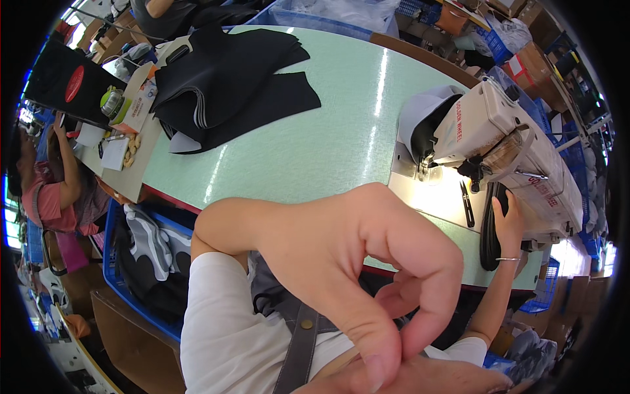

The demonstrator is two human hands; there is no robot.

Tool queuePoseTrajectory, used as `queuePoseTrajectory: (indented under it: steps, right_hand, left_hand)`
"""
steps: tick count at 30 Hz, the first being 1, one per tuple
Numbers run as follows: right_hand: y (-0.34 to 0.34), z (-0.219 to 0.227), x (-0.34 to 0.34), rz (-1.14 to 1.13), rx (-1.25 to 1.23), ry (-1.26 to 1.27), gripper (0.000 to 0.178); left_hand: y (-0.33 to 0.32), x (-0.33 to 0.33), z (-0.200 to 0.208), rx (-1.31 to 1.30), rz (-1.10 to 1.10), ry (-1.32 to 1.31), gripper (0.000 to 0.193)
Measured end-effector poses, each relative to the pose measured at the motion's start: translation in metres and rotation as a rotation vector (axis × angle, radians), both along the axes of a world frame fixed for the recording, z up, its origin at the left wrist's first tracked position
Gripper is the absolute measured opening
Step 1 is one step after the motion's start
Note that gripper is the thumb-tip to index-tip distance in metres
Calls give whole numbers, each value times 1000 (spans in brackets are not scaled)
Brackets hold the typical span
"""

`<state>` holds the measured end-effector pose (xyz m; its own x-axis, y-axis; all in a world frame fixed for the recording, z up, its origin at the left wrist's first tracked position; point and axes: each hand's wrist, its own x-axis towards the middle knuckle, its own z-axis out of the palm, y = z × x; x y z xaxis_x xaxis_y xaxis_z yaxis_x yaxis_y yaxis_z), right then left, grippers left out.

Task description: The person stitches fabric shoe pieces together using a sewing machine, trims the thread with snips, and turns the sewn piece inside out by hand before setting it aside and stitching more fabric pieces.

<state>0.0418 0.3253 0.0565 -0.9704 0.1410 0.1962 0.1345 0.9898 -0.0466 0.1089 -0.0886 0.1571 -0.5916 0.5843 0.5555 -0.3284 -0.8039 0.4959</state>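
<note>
My left hand [367, 256] is raised close to the camera, wrist bent and fingers curled. Thumb and forefinger are pinched together at the lower edge, against skin; anything small between them cannot be made out. Off to the right, my right hand [509, 226] rests on a stack of black pieces [489, 240], its thumb apart from the fingers. The stack lies on the table beside a white sewing machine [535, 177]. Under the lit needle area sits a grey-and-black curved piece [430, 121]. Black thread snips [467, 205] lie on the machine's bed, left of the black stack.
A pile of black sheet pieces [230, 85] covers the pale green table's [341, 138] far left. A green-lidded jar [115, 104] and peanuts [132, 150] are beyond it. A blue crate [115, 262] of cut pieces stands at left. Another person [56, 190] sits farther left.
</note>
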Motion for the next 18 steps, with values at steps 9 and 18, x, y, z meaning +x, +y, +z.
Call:
queuePoseTrajectory:
  steps: [9,18]
  right_hand:
    - [23,-5,-17,-31,128,13,60]
    - [30,-8,-29,10,75,51,61]
  left_hand:
    - [-9,-17,4,-117,-28,190,25]
    - [-19,-26,20,-248,-15,323,25]
